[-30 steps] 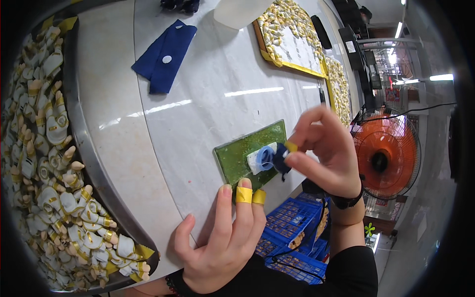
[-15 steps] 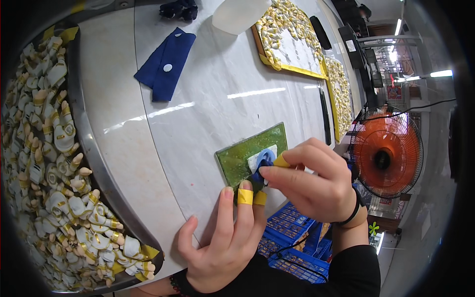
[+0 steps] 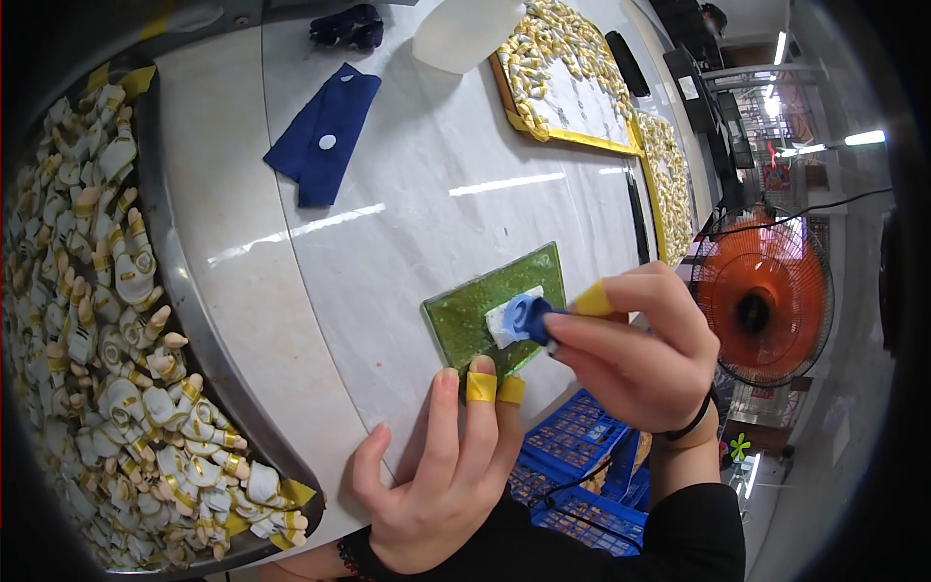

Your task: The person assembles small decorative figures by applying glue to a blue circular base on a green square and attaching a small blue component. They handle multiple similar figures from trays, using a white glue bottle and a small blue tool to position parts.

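A green, glass-like plate (image 3: 461, 312) lies on the marbled tabletop. On it sits a small white block (image 3: 498, 330) with a light blue smear or ring (image 3: 517, 312) on top. My right hand (image 3: 645, 354) is closed, pinching a small dark blue piece (image 3: 535, 318) at the right side of that block; what exactly the piece is cannot be made out. My left hand (image 3: 441, 485) rests with outstretched fingers, fingertips at the plate's near edge and thumb spread apart. Yellow tape wraps several fingertips across both hands.
At left stands a metal-rimmed tray (image 3: 175, 252) heaped with small white-and-gold figure parts. Farther off are a blue cloth (image 3: 325, 170), a dark crumpled bundle (image 3: 347, 27), a whitish translucent container (image 3: 465, 34) and a yellow-edged tray (image 3: 582, 144). Blue crates (image 3: 572, 436) and an orange fan (image 3: 756, 301) stand right.
My right hand has shifted slightly right with the dark blue piece, uncovering more of the white block and light blue patch. My left hand has stayed in place.
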Available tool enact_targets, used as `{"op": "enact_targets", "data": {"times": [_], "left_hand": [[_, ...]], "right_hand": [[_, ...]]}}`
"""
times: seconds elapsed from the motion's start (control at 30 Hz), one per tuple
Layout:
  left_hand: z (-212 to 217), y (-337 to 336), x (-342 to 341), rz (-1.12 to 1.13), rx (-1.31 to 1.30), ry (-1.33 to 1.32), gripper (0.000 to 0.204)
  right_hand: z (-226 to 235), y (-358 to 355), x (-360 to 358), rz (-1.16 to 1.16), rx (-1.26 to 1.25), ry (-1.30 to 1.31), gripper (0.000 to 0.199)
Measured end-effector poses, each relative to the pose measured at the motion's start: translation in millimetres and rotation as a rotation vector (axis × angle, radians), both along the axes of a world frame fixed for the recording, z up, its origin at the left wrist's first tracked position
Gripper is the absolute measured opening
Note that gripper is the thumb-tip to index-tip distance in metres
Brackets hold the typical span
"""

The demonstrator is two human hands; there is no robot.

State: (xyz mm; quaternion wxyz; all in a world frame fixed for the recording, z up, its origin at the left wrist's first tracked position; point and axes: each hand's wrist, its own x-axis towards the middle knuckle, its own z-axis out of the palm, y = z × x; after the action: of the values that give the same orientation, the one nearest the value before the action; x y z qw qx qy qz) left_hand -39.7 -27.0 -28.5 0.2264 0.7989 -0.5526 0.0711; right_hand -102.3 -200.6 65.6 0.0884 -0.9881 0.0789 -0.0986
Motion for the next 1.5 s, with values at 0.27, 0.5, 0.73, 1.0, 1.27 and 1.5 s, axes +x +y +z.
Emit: {"op": "enact_targets", "data": {"times": [0.27,0.5,0.73,1.0,1.27,1.5], "left_hand": [[4.5,-2.3,-2.6,0.038,-0.027,0.083,0.012],[1.1,-0.7,-2.8,0.014,-0.017,0.077,0.012],[-1.3,0.0,-3.6,0.006,-0.03,0.062,0.012],[3.8,-2.9,-3.0,0.027,-0.009,0.058,0.01],[2.2,-1.4,-0.8,-0.029,-0.003,-0.002,0.021],[18.1,-3.7,2.5,0.016,0.058,0.003,0.026]], "right_hand": [[2.4,9.3,16.3,0.163,-0.178,0.355,0.026],[25.4,5.7,9.8,0.196,-0.124,0.367,0.022],[16.5,-2.6,9.5,0.134,-0.091,0.244,0.029],[4.0,-1.4,3.4,0.411,-0.279,0.289,0.02],[11.3,-16.1,-18.4,0.109,-0.026,0.038,0.025],[6.9,-28.6,-25.5,-0.155,0.31,0.047,0.018]]}}
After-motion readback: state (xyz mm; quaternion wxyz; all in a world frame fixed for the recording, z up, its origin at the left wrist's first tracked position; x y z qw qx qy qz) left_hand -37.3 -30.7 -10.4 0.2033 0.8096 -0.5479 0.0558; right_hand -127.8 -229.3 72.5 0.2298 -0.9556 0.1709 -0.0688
